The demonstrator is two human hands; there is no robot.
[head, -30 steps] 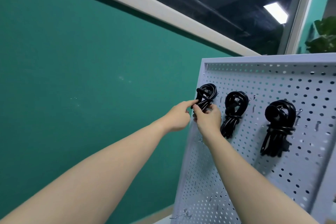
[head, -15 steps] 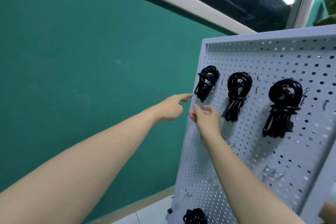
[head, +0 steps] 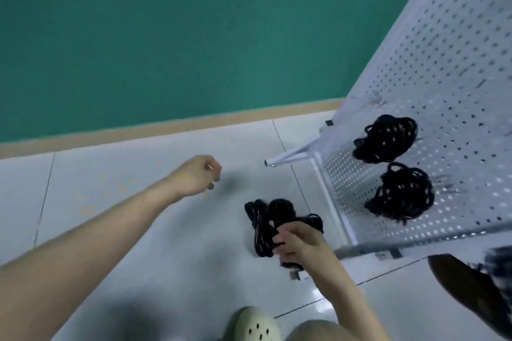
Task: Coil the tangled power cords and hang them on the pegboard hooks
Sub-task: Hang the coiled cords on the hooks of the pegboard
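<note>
I look down at the floor beside the white pegboard [head: 448, 44]. A bundle of black power cords [head: 266, 225] lies on the tiles near the board's foot, and my right hand [head: 297, 243] grips it with curled fingers. My left hand [head: 198, 176] hovers above the floor to the left, fingers curled in a loose fist, holding nothing. Two more black cord coils hang low on the pegboard, an upper coil [head: 386, 137] and a lower coil [head: 401, 192].
The pegboard's white stand leg [head: 288, 158] juts out over the tiles. A green wall [head: 194, 36] with a tan baseboard runs behind. My cream clog [head: 256, 325] shows at the bottom edge, and a dark brown object [head: 465, 288] sits at the lower right.
My view has dropped from the top of the pegboard to the floor. Both hands left the hung coil; my right hand now grips the cord bundle on the tiles.
</note>
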